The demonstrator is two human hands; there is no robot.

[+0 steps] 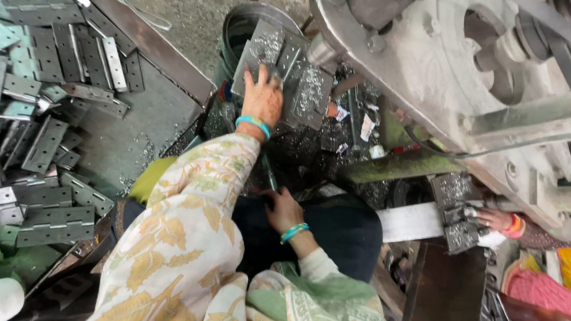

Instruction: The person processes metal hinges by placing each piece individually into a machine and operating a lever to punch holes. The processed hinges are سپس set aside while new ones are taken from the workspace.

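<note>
Hinge plates, dusted with metal chips, lie at upper centre under the left hand, which presses flat and open on them. The right hand, at centre, curls closed around a thin rod. More hinges are heaped at the left.

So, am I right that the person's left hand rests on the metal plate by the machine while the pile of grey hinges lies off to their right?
Not quite: the head view shows the pile of grey hinges on their left. The left hand does rest on the metal plate by the machine.
</note>
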